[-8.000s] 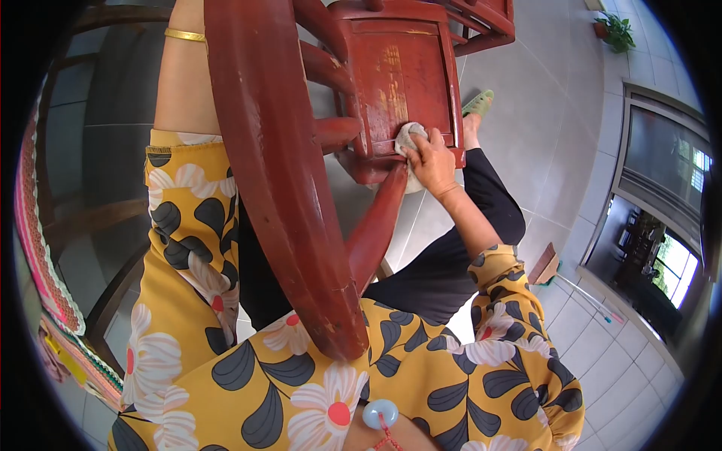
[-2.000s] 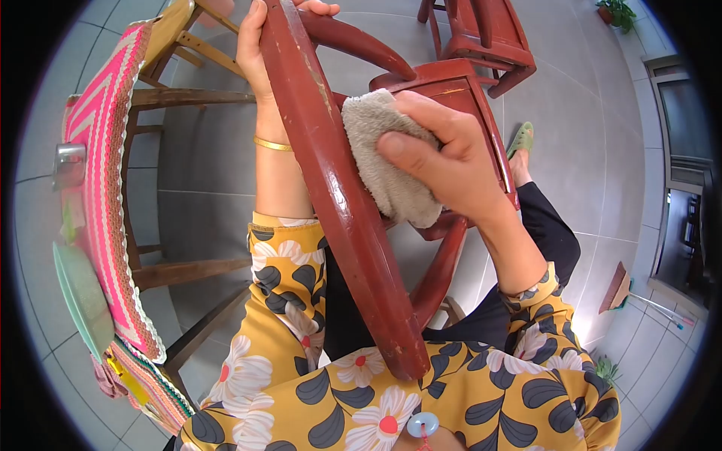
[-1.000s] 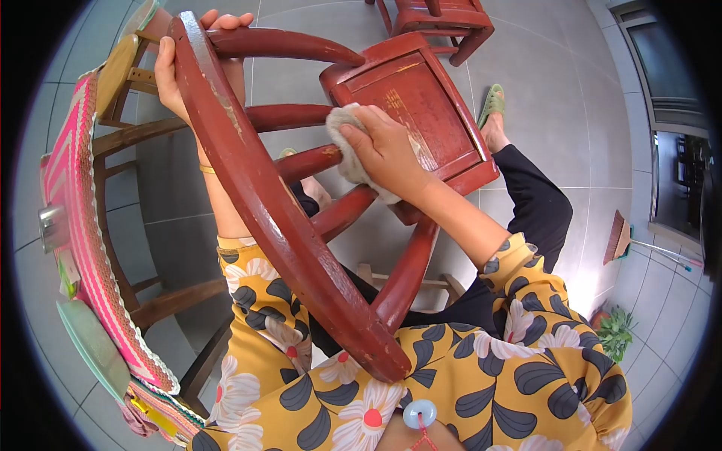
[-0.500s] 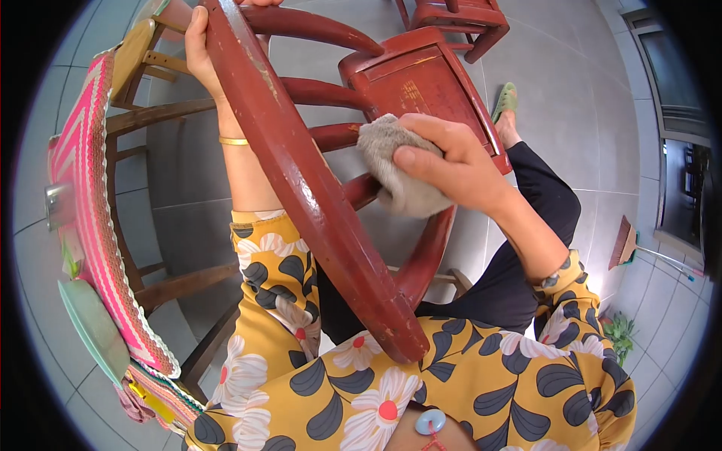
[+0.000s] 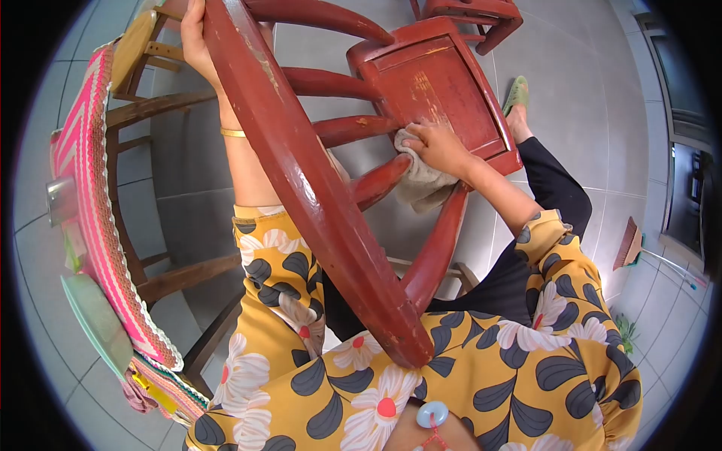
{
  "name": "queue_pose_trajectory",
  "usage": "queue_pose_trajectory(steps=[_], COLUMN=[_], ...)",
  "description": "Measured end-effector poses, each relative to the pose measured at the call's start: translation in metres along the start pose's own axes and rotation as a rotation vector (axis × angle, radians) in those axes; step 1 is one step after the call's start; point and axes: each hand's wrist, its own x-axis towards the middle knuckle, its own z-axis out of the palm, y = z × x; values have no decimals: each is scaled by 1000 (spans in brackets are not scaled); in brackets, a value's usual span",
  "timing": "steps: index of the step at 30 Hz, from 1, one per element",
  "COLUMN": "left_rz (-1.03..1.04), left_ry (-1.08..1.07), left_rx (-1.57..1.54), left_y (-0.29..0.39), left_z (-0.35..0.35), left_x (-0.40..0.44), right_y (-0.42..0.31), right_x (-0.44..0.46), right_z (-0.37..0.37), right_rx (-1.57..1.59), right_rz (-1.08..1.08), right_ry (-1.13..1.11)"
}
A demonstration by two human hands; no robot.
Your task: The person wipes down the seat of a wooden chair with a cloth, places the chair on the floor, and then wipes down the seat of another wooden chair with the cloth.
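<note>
A worn red wooden chair (image 5: 301, 173) leans across my lap, its thick top rail running diagonally from upper left to my stomach. My left hand (image 5: 197, 41) grips the upper end of this rail, its fingers partly cut off by the frame's top edge. Slats join the rail to the seat (image 5: 429, 90), whose paint is scuffed. My right hand (image 5: 438, 150) holds a grey cloth (image 5: 421, 180) bunched against the ends of the slats at the seat's near edge.
Another red chair (image 5: 481, 15) stands at the top. On the left are a table with a pink crocheted cover (image 5: 94, 203), a green lid (image 5: 98, 319) and wooden stools (image 5: 135, 52). A broom (image 5: 628, 244) lies right, near a plant (image 5: 624, 331).
My right hand has moved with the cloth away from the rail, down to where the slats meet the seat. My left hand stays on the rail's upper end.
</note>
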Motion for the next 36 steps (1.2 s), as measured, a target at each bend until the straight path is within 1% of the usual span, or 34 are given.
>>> queue_pose_trajectory(steps=[1,2,4,5,7,9,12,14,15,16,17,18,19,20,21,22,23,24,25,26,27,28,29,30,31,32,33,35,36], left_rz=[-3,-2,-12,3,17,-16,6,10,13,21,-50,-116,-91,-89,-83,-67,-77,-81,-83,-98,-115,-118,-122,-81,-109,-135,-91,-171,-139], left_ry=[0,-16,-8,4,13,-30,4,4,1,0,-64,-135,-150,-27,95,67,114,125,134,172,209,203,200,181,213,245,230,243,236], left_rx=[-4,11,30,31,32,43,26,18,9,5,0,-8,-25,69,153,101,115,110,105,120,135,128,127,100,117,140,130,124,125], left_y=[0,1,1,0,1,3,1,1,1,3,5,7,4,4,4,4,5,5,7,8,9,9,6,6,8,9,10,11,13], left_z=[0,-1,-5,-3,-1,-3,-5,-3,-2,-12,-30,-32,-33,-23,-14,-12,-7,-3,0,3,4,3,0,2,4,5,5,5,4], left_x=[-1,3,-2,-1,0,1,1,0,1,4,9,13,13,6,2,3,0,-2,-4,-5,-7,-7,-8,-8,-10,-11,-10,-13,-12], right_y=[-11,-23,-57,-78,-113,-112,-73,-35,-21,-9,0,8,14,14,-6,-14,-28,-28,-62,-80,-103,-118,-129,-138,-148,-169,-173,-179,-169], right_x=[2,2,-17,-22,-26,-23,-13,-7,-3,2,7,10,11,11,3,-4,-13,-22,-37,-52,-68,-85,-98,-112,-122,-132,-133,-139,-141], right_z=[-10,-19,-27,-40,-65,-60,-27,-1,7,12,15,18,21,15,-7,-16,-38,-48,-82,-104,-130,-149,-161,-167,-172,-172,-161,-118,-88], right_rx=[93,83,693,695,715,664,642,444,440,353,259,238,256,265,455,597,576,520,651,736,608,570,542,418,372,403,312,176,237], right_rz=[50,46,-53,-50,-227,-231,-181,-77,-80,14,104,92,99,106,125,131,145,116,90,84,-5,-59,-163,-215,-278,-263,-355,-382,-315], right_ry=[-46,-41,100,98,97,119,156,242,240,154,73,83,45,8,10,123,121,181,149,144,183,178,186,208,135,79,80,75,128])
